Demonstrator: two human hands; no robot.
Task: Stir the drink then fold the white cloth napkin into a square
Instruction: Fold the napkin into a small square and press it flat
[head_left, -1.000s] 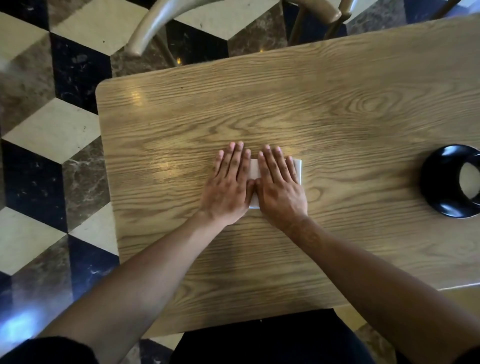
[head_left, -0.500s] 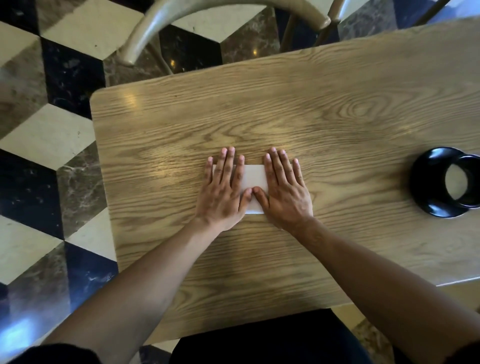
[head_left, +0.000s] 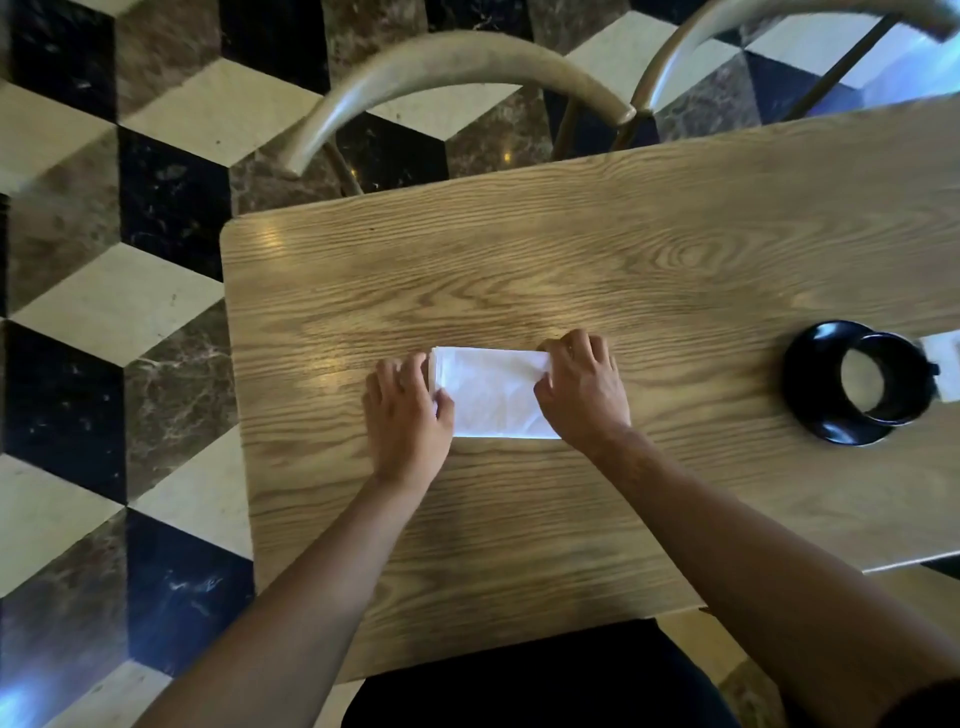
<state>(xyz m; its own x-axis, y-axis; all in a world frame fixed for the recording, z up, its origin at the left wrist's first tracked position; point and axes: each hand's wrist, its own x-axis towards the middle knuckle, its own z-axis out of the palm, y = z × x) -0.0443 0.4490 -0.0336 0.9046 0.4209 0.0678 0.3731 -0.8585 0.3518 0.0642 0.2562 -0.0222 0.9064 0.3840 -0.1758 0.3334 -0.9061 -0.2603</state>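
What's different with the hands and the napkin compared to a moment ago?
Both hands slid apart: the left hand went to the napkin's left end, the right hand to its right end, fingers curling on the edges. More white cloth shows. The black cup stayed on the table.

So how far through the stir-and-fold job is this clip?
Stirring cannot be confirmed: the black cup just stands apart at the right. Folding is in hand: the napkin lies as a wide rectangle on the table, left hand and right hand at its ends. One fold to a square looks left.
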